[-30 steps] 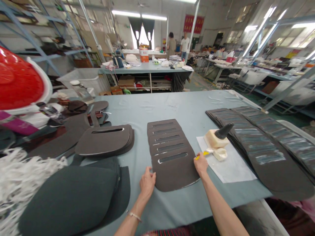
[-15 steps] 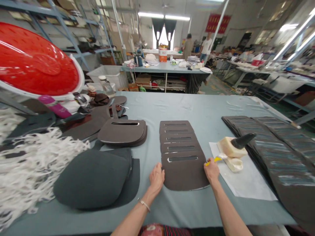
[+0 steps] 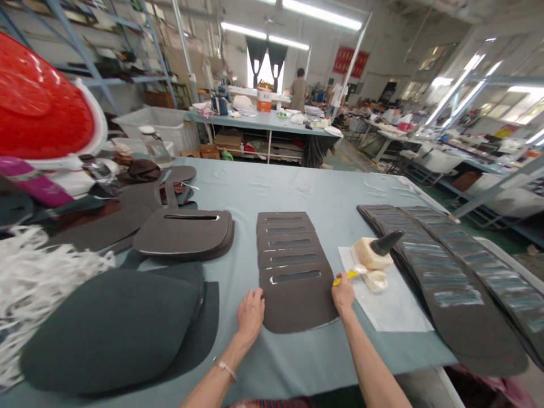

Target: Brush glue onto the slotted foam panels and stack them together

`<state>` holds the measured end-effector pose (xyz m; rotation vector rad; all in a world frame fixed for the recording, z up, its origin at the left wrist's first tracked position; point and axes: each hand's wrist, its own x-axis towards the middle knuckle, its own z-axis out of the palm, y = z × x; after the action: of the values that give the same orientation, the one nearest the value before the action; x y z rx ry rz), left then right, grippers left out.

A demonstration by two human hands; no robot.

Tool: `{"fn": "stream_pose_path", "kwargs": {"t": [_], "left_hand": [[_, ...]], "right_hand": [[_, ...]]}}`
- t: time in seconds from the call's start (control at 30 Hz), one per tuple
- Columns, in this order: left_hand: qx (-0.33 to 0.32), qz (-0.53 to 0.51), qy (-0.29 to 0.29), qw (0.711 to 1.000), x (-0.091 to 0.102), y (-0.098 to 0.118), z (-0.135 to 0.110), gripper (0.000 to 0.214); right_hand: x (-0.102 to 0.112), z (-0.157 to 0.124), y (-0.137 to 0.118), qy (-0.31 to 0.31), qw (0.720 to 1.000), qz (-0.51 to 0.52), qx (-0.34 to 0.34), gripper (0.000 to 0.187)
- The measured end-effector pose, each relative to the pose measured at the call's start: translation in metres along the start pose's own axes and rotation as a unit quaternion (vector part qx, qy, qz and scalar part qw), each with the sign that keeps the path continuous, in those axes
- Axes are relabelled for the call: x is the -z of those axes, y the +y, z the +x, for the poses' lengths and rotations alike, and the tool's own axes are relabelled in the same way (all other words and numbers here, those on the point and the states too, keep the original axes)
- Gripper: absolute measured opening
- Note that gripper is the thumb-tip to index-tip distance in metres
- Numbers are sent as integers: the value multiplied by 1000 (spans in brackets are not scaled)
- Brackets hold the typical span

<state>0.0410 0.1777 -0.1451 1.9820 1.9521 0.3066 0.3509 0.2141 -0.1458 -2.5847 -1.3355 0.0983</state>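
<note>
Brown slotted panels [image 3: 300, 306] lie in an overlapping row on the table, each showing a narrow slot above its neighbour. My left hand [image 3: 251, 313] is at the left edge of the nearest panel, its bent fingers closed against that edge. At the opposite edge, my right hand [image 3: 343, 296] grips a yellow-handled brush [image 3: 352, 274] and touches the panel's side. Right of it, a pale block [image 3: 368, 253] with a dark cone-shaped piece [image 3: 386, 243] on top stands on a white sheet [image 3: 389, 315], beside a small cream-coloured dish [image 3: 376, 281].
Left are a stack of brown slotted pieces [image 3: 182, 235], dark green rounded pieces [image 3: 114, 328] and a heap of white strips [image 3: 38, 283]. Long rows of slotted panels [image 3: 459, 297] lie right. A red basin [image 3: 42, 102] rises far left. Two people stand beyond another table [image 3: 255, 120].
The view has swung right, so the table's contents sit farther left in it. Both hands stay at the nearest panel's edges, and the brush is still in my right hand.
</note>
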Motion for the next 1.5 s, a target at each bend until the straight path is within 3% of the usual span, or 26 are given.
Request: {"fn": "stream_pose_path", "kwargs": {"t": [0.23,0.4,0.5,0.57,0.67,0.73,0.83,0.9,1.0,1.07,1.13,1.17,1.23,1.3,1.37,1.43,1.5], "left_hand": [[9,-11,-4,1000,3,3,-3,23],[21,-125,-31,991,15,-1,4,30],[25,-154,-20,988,49,-30,1,33],[67,-88,67,992,81,-63,-12,37],[180,63,191,963,125,-119,-44,40],[210,81,182,957,143,-148,-63,29],[193,-9,142,971,148,-169,-74,17],[190,-95,140,967,142,-165,-72,16],[178,-231,119,949,130,-144,-65,21],[140,-290,98,942,126,-133,-63,27],[107,-282,109,947,128,-131,-64,33],[112,-244,137,954,131,-136,-66,35],[189,-110,218,951,141,-152,-71,38],[291,31,267,918,152,-173,-77,51],[326,78,230,914,160,-190,-81,59],[316,52,136,937,161,-199,-78,53],[298,22,49,953,153,-195,-70,51]], "right_hand": [[-3,1,-1,4,1000,-10,0,26],[0,1,1,67,996,-10,51,28],[3,-2,12,139,983,14,118,31],[4,-5,19,187,969,27,160,32],[2,-12,18,211,957,49,194,31],[-3,-24,0,196,956,89,200,30],[-8,-63,-57,115,950,182,224,31],[-8,-103,-108,5,926,260,274,34],[-5,-167,-182,-180,851,361,337,36],[-2,-202,-219,-243,812,404,344,35],[0,-223,-241,-249,801,428,337,29],[1,-229,-247,-238,803,434,333,25],[0,-233,-248,-211,812,433,330,19],[-1,-229,-240,-201,816,428,332,17],[-1,-222,-226,-194,822,421,332,16],[-1,-213,-209,-183,828,417,328,14],[-2,-202,-190,-167,839,411,316,13]]}}
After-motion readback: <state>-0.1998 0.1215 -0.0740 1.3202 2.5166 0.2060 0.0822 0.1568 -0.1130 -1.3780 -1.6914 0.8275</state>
